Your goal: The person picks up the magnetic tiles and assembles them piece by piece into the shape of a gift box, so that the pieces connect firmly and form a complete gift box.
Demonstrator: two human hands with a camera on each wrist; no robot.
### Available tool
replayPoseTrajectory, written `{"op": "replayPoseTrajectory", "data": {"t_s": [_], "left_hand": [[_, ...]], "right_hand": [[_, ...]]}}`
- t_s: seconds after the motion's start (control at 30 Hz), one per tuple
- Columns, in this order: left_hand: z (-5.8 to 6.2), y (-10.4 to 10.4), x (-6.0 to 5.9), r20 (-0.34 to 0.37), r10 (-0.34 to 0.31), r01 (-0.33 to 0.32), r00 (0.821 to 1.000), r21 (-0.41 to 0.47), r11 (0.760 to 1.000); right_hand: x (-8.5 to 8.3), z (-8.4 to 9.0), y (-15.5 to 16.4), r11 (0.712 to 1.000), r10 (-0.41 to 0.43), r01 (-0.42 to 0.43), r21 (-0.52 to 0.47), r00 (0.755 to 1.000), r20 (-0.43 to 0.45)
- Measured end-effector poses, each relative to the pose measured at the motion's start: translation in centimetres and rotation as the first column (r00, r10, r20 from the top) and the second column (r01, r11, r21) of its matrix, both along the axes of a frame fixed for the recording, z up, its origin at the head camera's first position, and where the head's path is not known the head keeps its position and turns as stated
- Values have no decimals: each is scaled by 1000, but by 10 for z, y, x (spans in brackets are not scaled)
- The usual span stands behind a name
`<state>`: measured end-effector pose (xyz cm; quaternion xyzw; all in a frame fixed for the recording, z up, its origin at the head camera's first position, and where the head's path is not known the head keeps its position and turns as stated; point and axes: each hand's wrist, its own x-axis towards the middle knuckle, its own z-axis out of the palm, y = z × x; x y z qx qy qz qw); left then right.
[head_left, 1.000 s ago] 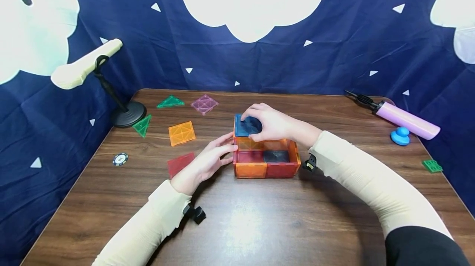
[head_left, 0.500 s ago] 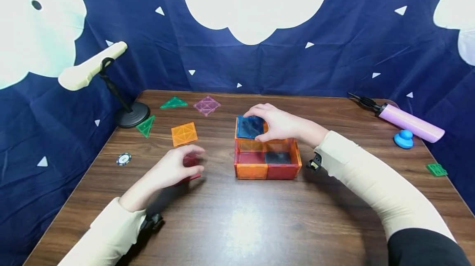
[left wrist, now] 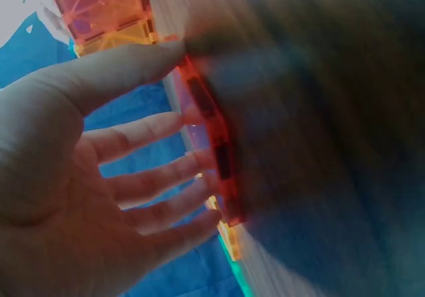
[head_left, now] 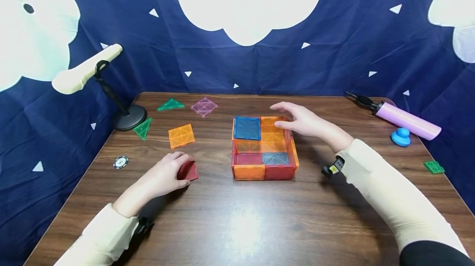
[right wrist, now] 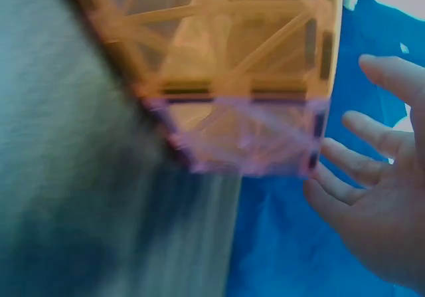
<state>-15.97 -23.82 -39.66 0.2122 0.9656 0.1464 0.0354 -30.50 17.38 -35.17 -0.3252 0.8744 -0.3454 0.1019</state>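
Note:
My left hand (head_left: 161, 177) grips a red square magnetic tile (head_left: 192, 172) low over the table. In the left wrist view, the thumb lies at one end of the tile (left wrist: 218, 137) and the fingertips reach its far side. An open-topped box of translucent tiles (head_left: 280, 172) stands mid-table, with orange and red walls. Lying flat over its back left corner is a blue square tile (head_left: 247, 128). Nothing is in my right hand (head_left: 306, 121), whose fingers are spread by the back right corner of the box. The right wrist view has that hand (right wrist: 382, 191) beside an orange-and-purple wall (right wrist: 246, 137).
Left of the box lie an orange square tile (head_left: 181, 135), a purple tile (head_left: 204, 107), two green triangles (head_left: 170, 104) and a poker chip (head_left: 120, 162). A black stand (head_left: 128, 116) is at the back left. A purple pump (head_left: 406, 119), blue knob (head_left: 400, 137) and green piece (head_left: 433, 167) lie right.
My left hand has left the box's side, moved left and taken hold of the red tile. My right hand has let go of the blue tile and moved right.

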Motion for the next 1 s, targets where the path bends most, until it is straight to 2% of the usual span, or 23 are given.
{"op": "replayPoseTrajectory", "data": {"t_s": [0.07,0.17,0.3,0.37,0.53,0.67,0.73,0.87,1.0], "left_hand": [[-1,0,-1,-4,3,-3,1000,-5,1000],[-3,0,-3,-13,-2,2,1000,0,1000],[-4,0,-9,-23,5,-5,1000,23,1000],[-3,1,-13,-33,19,-18,999,42,999],[12,16,-26,-64,59,-50,996,131,990],[31,40,-40,-107,45,-22,993,214,977],[42,55,-49,-146,6,29,989,237,971],[63,96,-66,-214,-126,175,969,230,957],[81,145,-88,-185,-262,296,947,191,936]], "right_hand": [[5,-8,13,995,-60,66,-76,995,84],[15,-23,28,971,-75,125,-205,969,235],[34,-40,39,917,14,157,-366,906,424],[43,-47,42,894,73,153,-421,878,474],[65,-56,49,870,187,79,-487,861,473],[76,-61,50,854,239,37,-519,857,456],[79,-63,49,854,238,38,-519,858,455],[82,-65,49,864,209,48,-502,871,444],[83,-66,49,862,200,59,-504,873,445]]}}
